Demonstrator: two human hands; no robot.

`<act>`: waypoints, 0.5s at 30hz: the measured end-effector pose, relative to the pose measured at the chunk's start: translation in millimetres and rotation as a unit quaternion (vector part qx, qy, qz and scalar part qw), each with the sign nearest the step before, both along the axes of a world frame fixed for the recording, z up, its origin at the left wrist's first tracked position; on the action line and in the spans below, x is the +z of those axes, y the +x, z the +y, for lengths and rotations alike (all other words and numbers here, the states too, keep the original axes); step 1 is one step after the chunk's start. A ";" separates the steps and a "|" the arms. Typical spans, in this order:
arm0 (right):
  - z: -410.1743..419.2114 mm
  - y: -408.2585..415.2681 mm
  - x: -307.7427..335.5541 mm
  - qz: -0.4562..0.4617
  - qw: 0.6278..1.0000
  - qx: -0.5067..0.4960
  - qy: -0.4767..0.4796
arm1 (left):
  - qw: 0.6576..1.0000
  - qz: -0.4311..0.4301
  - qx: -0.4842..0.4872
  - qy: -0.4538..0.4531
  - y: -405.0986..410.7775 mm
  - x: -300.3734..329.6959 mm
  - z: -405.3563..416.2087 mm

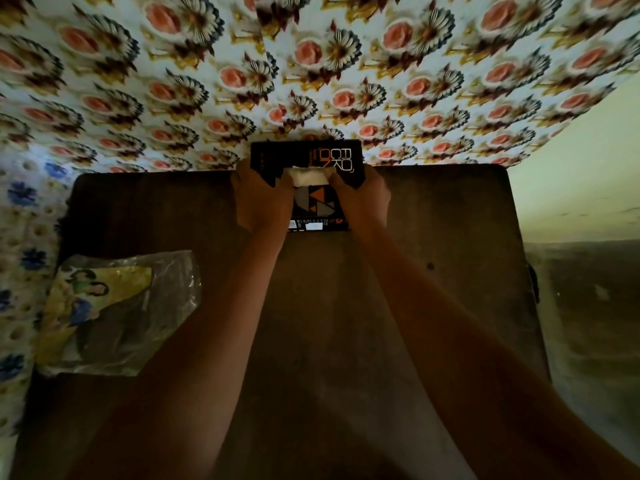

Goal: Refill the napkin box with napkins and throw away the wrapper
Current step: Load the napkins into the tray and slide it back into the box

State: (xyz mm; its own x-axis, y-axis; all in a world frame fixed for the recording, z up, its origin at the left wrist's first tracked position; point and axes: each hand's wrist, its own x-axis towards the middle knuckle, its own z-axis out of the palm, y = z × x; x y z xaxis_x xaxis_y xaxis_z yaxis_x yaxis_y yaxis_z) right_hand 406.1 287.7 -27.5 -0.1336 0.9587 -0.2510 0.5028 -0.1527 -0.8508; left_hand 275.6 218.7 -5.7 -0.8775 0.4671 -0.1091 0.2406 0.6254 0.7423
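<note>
Refill step: at the tabletop's point(415, 306) far edge, both hands, left point(263, 199) and right point(362, 199), pinch white napkins point(309, 177) into the black napkin box point(306, 188), seemingly through its slot. Next: tuck them flat, then bin the emptied wrapper point(114, 313) lying near-left.

Dark wooden table point(433, 306), black napkin box point(313, 202) at far edge, wrapper point(114, 313) at left

One head-worn wide-angle camera is looking forward and steeply down over a dark table point(433, 306), both forearms reaching toward twelve o'clock, floral wall covering point(311, 64) filling the far field.
</note>
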 end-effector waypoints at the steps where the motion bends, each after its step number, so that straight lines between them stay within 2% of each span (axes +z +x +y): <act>1: -2.8 1.7 0.3 0.006 1.000 0.001 -0.003 | 1.000 -0.002 -0.005 0.007 0.4 0.4 -1.1; 5: -3.6 6.0 -0.9 0.026 0.999 0.021 -0.013 | 0.999 0.017 -0.030 0.006 -2.2 -2.4 -4.1; 10: -0.7 21.0 15.4 0.028 0.996 0.072 -0.042 | 0.996 -0.043 -0.048 0.055 -10.6 6.0 -11.3; 15: -20.9 39.9 31.2 0.002 0.998 0.045 -0.037 | 0.994 -0.025 -0.071 0.085 4.9 31.6 -57.2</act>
State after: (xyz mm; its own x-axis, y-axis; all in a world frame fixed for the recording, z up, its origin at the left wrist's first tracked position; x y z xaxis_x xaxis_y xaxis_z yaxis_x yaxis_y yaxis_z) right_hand 446.1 266.8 3.7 -0.2191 0.9215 -0.3206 0.5146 -0.1700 -0.8404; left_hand 280.5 161.5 25.9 -0.7972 0.6007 -0.0603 0.2771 0.4529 0.8474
